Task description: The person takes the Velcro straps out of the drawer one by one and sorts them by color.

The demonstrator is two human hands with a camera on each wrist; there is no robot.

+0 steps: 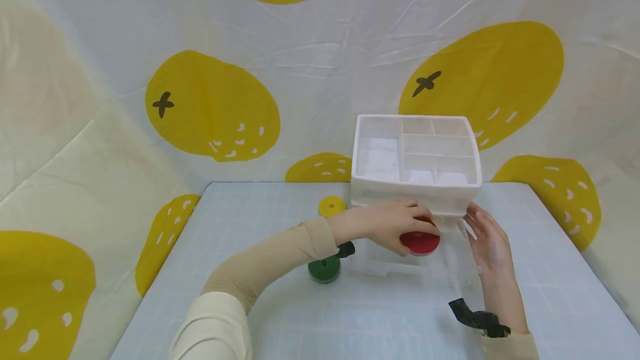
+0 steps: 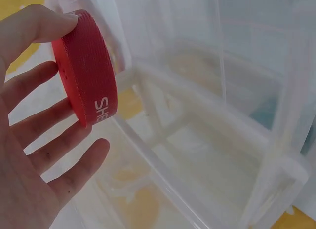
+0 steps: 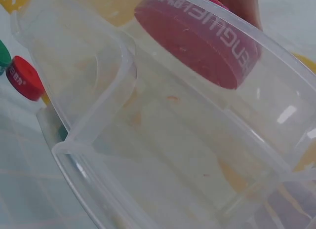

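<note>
Left grip [image 1: 392, 224]: thumb and fingers pinch a red roll [image 1: 419, 243], white lettering on its rim, held above the clear drawer [image 1: 400, 269] that juts from the front of the white organizer [image 1: 370, 196]. Right grip [image 1: 492, 244]: holds nothing, fingers extended alongside the drawer, at the organizer's front right. On the surface [image 1: 280, 315], yellow roll [image 1: 332, 205] by organizer's left side; green roll [image 1: 324, 269] and second red roll [image 3: 24, 78] front-left of organizer.

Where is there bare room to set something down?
Bare table lies left of the yellow roll, right of the right hand, and in front of the clear drawer. It's crowded around the drawer: the left hand holds a red roll there; the green roll and a second red roll sit left.
</note>
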